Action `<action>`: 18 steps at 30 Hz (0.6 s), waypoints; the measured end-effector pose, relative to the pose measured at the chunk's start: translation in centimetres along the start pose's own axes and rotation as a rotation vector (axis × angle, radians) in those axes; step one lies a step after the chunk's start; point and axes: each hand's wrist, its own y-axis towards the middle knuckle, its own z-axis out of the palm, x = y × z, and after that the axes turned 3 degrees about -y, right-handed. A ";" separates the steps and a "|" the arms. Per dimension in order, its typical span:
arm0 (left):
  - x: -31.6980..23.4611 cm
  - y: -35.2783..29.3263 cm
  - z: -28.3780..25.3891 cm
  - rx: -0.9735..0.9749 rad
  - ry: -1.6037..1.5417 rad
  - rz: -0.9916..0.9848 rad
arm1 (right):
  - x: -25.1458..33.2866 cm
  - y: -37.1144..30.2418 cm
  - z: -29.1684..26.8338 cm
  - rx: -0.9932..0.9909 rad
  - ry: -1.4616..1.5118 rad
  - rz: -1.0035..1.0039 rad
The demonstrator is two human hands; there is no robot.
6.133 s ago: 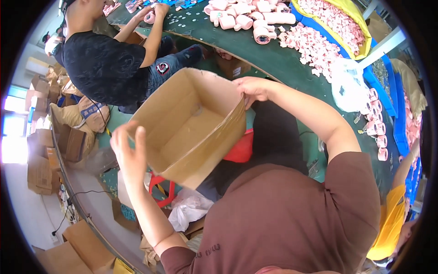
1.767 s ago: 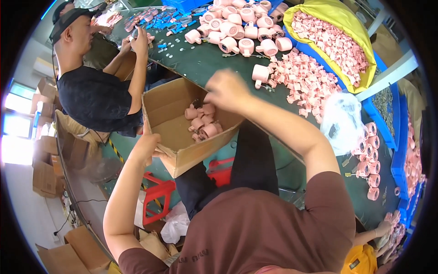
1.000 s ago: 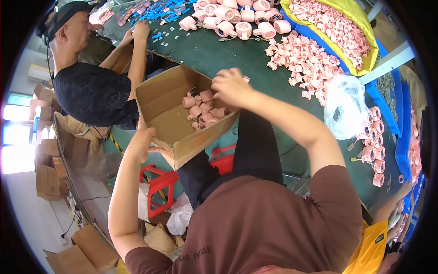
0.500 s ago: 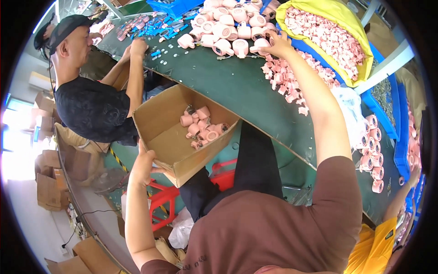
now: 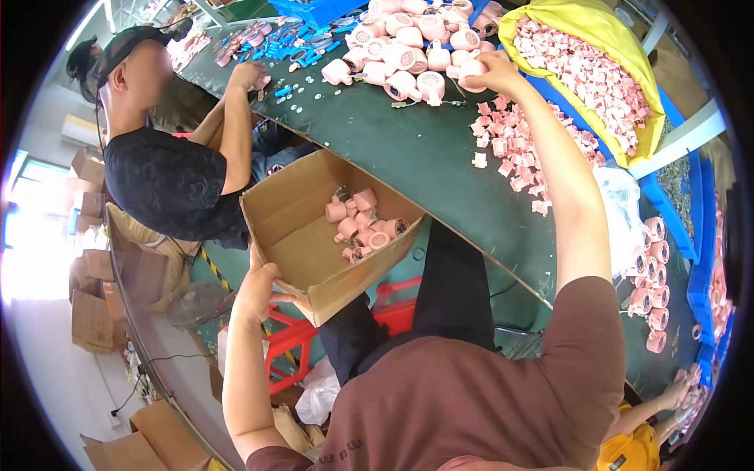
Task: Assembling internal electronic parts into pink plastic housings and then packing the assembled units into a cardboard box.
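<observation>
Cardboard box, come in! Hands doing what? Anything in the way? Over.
Left hand holding cardboard box at near left side. Right hand holding pink part at pile. More pink parts inside. Right forearm blocks view of some small pink pieces.

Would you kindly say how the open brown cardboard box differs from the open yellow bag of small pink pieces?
The brown cardboard box has flat, angular walls; the yellow bag has soft, creased sides. The box holds a modest cluster of rounded pink parts, while the bag is heaped with small pink pieces. The left hand grips the box; the bag lies beyond the right hand. Both are open and contain pink items.
</observation>
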 end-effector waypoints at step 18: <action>0.5 -0.7 -0.2 0.058 -0.034 0.031 | 23.9 -20.6 18.6 1.023 0.257 -0.580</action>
